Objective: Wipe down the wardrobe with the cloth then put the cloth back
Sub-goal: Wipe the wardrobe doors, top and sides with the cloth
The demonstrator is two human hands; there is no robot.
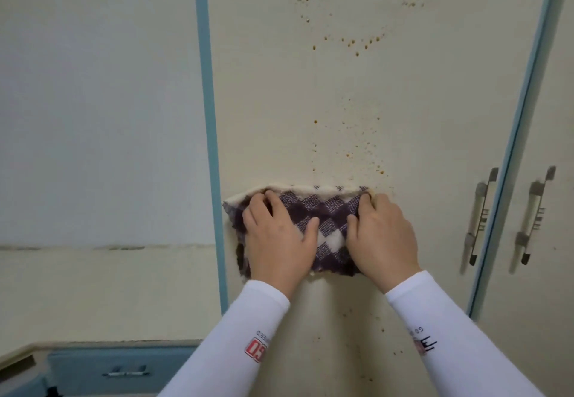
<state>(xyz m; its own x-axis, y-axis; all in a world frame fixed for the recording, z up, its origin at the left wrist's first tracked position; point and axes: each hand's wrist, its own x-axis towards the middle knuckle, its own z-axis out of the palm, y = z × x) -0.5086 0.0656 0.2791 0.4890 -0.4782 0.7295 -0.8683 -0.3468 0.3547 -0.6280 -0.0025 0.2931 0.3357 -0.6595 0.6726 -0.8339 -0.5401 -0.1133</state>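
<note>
Cloth (329,219), checked in dark purple and white, lies flat against the wardrobe door (403,101). It is in the lower half of the door and close to its left edge, where a blue strip (214,148) runs from top to bottom. The left end of the cloth reaches this strip. The top edge of the cloth is folded over and shows a cream side.

Both hands are on the cloth, with the arms stretched forward and up from the bottom of the view, in white sleeves (236,343) with printed marks. The left hand (276,241) covers the left part of the cloth. Its fingers are bent and their tips dig into the cloth just under the folded edge. The right hand (382,235) covers the right part, and its fingers curl around the upper right corner of the cloth. The two thumbs lie on the cloth and point toward each other, with a gap between them.

Brown stains (351,148) are spread over the door above the cloth, and a few small ones are below it. Two metal handles (480,216) stand near the right edge of the door. A blue drawer (118,368) shows at the lower left, under a pale wall (93,101).
</note>
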